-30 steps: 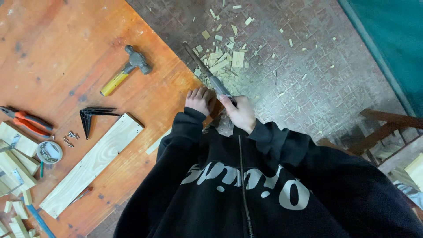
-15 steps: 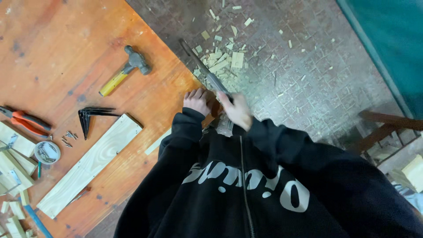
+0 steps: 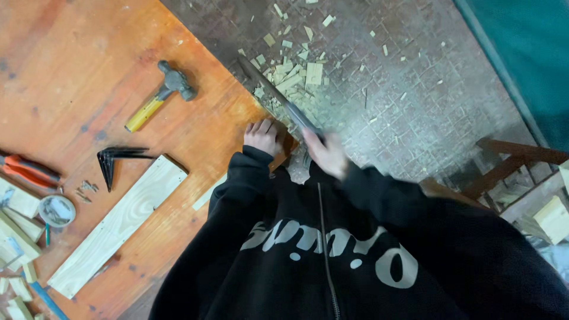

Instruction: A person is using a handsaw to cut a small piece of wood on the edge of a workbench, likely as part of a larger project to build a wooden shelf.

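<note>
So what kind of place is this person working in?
Most likely a small woodworking shop. An orange workbench holds a hammer and a pale plank, wood offcuts litter the floor, and the right hand grips a handsaw.

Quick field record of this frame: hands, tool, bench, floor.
left hand: flat on the table edge, pressing down
right hand: blurred, grips the saw handle
saw: blade angled out over the table edge
on table: hammer, plank, pliers, small offcuts at left
floor: wood chips scattered past the edge
</note>
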